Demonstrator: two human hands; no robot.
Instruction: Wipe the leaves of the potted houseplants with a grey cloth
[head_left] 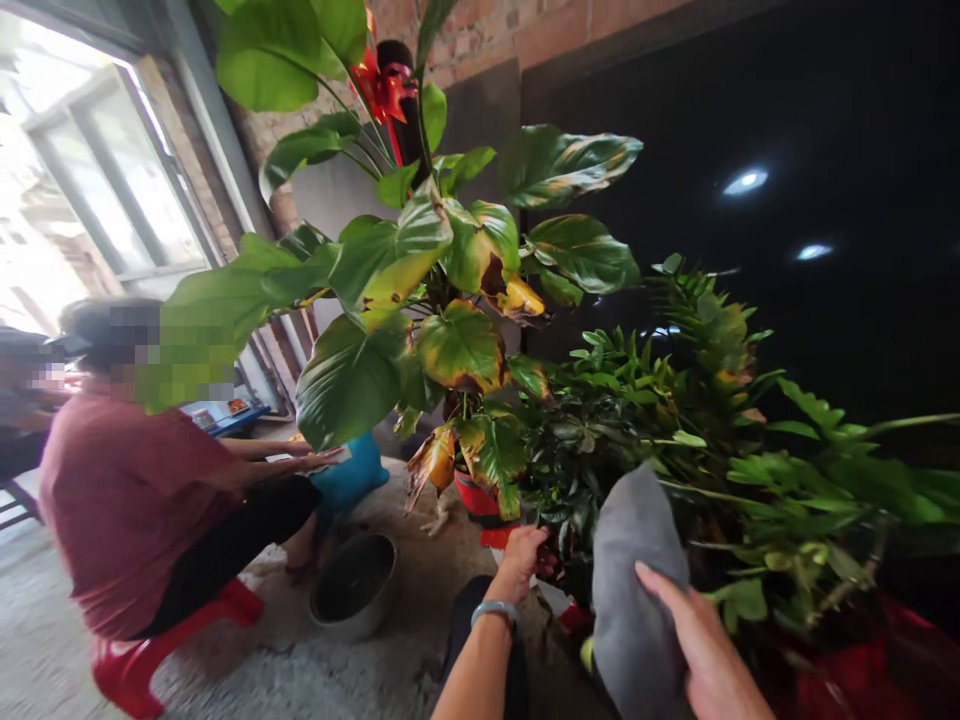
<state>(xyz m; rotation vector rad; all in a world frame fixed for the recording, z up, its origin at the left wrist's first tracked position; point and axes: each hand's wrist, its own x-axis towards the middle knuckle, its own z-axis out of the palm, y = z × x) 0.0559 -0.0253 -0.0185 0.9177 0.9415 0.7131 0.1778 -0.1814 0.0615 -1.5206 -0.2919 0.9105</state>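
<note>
While right hand (701, 632) grips one grey cloth (636, 575), left hand (519, 562) curls near one pot (472, 494), grip unclear.

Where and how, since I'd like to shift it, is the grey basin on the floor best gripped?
Probably by the right-hand rim, coming from above and the right: the round basin stands mouth up with its rim exposed, while the seated person is on its left. Whether it holds anything is too dark to tell.
</note>
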